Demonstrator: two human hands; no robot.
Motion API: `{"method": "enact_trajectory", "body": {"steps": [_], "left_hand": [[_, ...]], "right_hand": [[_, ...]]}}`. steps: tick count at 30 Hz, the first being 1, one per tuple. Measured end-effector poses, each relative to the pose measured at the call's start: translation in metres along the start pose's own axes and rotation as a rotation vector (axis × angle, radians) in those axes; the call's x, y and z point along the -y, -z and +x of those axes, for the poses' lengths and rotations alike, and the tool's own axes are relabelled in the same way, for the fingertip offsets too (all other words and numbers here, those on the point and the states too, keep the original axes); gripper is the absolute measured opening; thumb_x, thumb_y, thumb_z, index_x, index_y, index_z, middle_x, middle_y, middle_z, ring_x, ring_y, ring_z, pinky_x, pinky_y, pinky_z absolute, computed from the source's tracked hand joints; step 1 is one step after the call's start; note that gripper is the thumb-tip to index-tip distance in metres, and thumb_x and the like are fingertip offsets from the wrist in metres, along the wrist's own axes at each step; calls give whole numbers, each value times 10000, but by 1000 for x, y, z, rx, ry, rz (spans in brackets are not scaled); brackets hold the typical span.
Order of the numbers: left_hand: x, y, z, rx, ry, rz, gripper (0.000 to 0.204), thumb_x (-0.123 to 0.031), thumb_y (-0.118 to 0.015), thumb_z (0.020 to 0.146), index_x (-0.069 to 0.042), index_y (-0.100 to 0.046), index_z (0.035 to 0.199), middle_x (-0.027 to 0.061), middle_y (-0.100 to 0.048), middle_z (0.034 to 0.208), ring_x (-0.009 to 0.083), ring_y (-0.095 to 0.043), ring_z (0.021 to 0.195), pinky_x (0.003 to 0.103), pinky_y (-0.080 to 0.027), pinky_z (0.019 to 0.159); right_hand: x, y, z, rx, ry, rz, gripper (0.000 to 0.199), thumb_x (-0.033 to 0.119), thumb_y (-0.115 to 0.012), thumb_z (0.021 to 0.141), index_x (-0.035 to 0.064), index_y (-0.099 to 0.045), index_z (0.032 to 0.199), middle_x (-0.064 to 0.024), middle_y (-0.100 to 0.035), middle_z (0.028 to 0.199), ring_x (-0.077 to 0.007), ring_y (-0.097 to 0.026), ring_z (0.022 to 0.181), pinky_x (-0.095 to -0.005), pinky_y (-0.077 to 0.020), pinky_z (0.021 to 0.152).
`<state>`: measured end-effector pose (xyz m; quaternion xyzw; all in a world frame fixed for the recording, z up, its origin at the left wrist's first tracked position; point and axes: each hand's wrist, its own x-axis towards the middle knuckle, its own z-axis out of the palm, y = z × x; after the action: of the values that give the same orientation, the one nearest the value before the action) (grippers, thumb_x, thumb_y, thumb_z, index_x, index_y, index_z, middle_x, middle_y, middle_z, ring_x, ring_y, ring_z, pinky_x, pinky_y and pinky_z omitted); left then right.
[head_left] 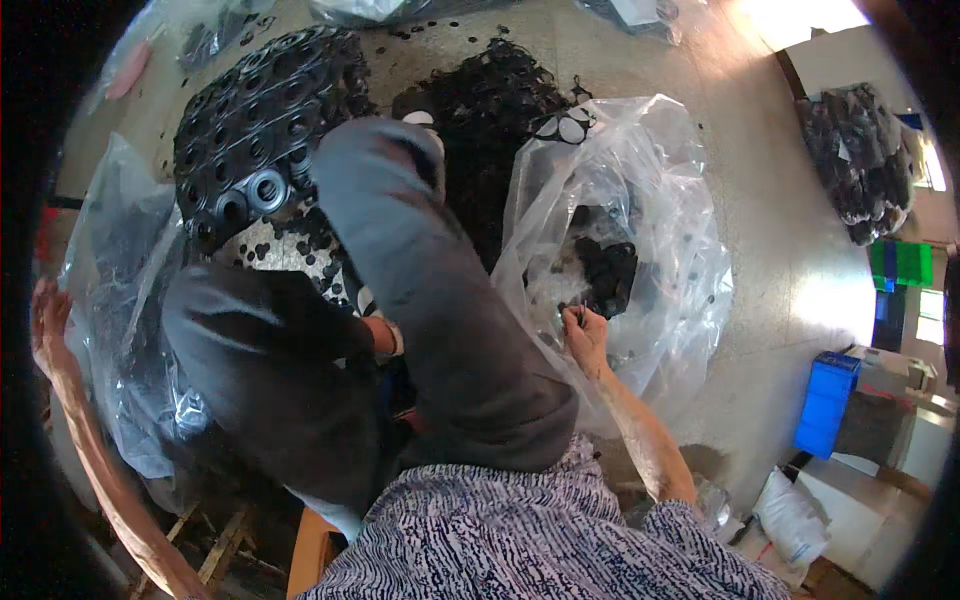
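At the far left, the left hand [50,325] hangs with its fingers loosely apart and nothing visible in its grasp, near a crumpled clear plastic sheet [115,235]; whether it touches that film I cannot tell. Next come the black ringed mats [245,110], which look rubbery and heavy as a mass, likely bending under their own weight, so the outer edge seems the place to grip. Small black discs [262,250] lie scattered just below them; they look light and best picked up by the rim. Past the knees, a heap of black webbing [485,95] looks floppy and liable to snag on itself. Farther right, inside the mouth of an open clear bag [655,150], the right hand [586,338] has thumb and fingers pressed together on a small dark piece [583,312], too small to identify. Just beyond lies a black clump [608,272], probably soft and light, better taken by a handful. The bag itself looks thin, slippery and easily torn, so its gathered rim should hold best.
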<state>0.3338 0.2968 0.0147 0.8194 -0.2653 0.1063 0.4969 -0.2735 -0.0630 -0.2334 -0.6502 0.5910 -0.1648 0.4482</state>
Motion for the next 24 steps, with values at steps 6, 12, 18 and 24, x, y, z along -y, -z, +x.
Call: {"method": "enact_trajectory", "body": {"steps": [6,12,18,24], "left_hand": [[-203,-213,-121,484,8,-301,79,-68,-485,801,-34,-545,840,49,-538,826,131,-542,666,257,-436,638],[-287,-353,-219,1274,-256,-440,212,70,-525,675,-5,-531,873,119,-545,782,223,-570,687,284,-456,576],[-280,-374,-240,1484,-527,-216,202,-25,-595,686,-21,-527,876,113,-536,774,273,-552,699,339,-454,599],[-278,-379,-239,1465,-512,-148,204,-26,-598,677,-27,-528,869,100,-533,768,259,-551,703,331,-453,618]], "right_hand": [[-61,7,63,64,-126,61,149,102,-499,763,-25,-576,747,-38,-537,561,-112,-510,417,-231,-413,408],[-69,-3,146,-116,-52,88,150,134,-541,701,-11,-580,702,-97,-545,525,-168,-552,437,-290,-419,458],[-76,-17,221,-215,103,-263,200,126,-535,687,19,-570,852,-163,-568,691,-298,-566,696,-386,-432,634],[-81,-37,249,-282,146,-448,333,123,-525,669,24,-498,986,-211,-552,846,-355,-527,804,-429,-414,688]]}}
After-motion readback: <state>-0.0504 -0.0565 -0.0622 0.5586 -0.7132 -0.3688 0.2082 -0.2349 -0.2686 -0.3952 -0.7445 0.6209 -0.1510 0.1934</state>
